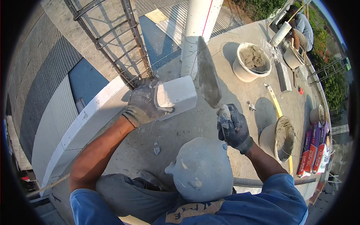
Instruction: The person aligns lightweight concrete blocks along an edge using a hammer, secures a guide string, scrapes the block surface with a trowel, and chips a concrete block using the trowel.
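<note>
My left hand (147,102), in a dusty dark work glove, is wrapped around the near end of a white building block (179,93). The block is beside the foot of a white round column (198,26) and a rebar cage (112,48). My right hand (235,126), also gloved, grips the mortar-caked handle of a pointed trowel (210,77). Its blade points up and away, to the right of the block. Grey residue coats the blade.
A curved low wall of white blocks (86,112) runs on the left. Buckets of mortar (240,71) (267,140), a yellow spirit level (275,101) and red-purple bags (314,150) are on the right. Another person (303,28) crouches at the far right. A pale stained rounded shape (204,168) is below.
</note>
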